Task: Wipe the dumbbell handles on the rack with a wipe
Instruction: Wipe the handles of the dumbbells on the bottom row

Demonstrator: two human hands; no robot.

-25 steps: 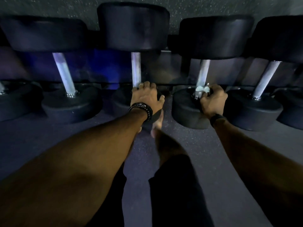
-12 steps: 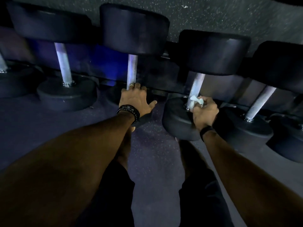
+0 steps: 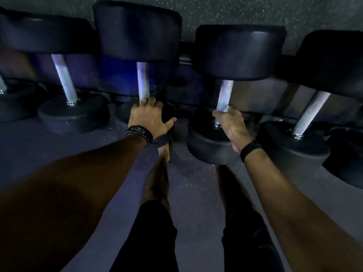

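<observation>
Wipe [image 3: 226,108]: a small pale wad, only partly visible, pressed against the lower end of a steel dumbbell handle [image 3: 225,96] by my right hand [image 3: 232,125]. My right fingers are curled closed around the handle with the wipe between fingers and metal, just above the chrome collar where the handle meets the near black weight head [image 3: 211,143]. The handle runs up and slightly right from my grip to the far weight head [image 3: 240,52]. This hand is motion-blurred, so finger detail is not resolvable. A black band [image 3: 251,149] sits on my right wrist.

No brand, weight number or other writing is legible on any dumbbell; the lighting is too dim to resolve markings.

My left hand [image 3: 148,116] rests on the neighbouring dumbbell to the left, palm down and fingers spread loosely, fingertips touching the base of its handle [image 3: 143,81]. It grips nothing that I can confirm. A ring shows on one finger and a black beaded bracelet [image 3: 139,133] circles the wrist.

Further dumbbells stand in the same row: one handle [image 3: 64,79] to the far left, one handle [image 3: 310,113] to the right, all on black heads, with the dark rack structure [image 3: 185,59] behind. Below my arms lie the dark speckled floor [image 3: 192,185], my legs in dark shorts, and one foot in a sandal [image 3: 164,143].
</observation>
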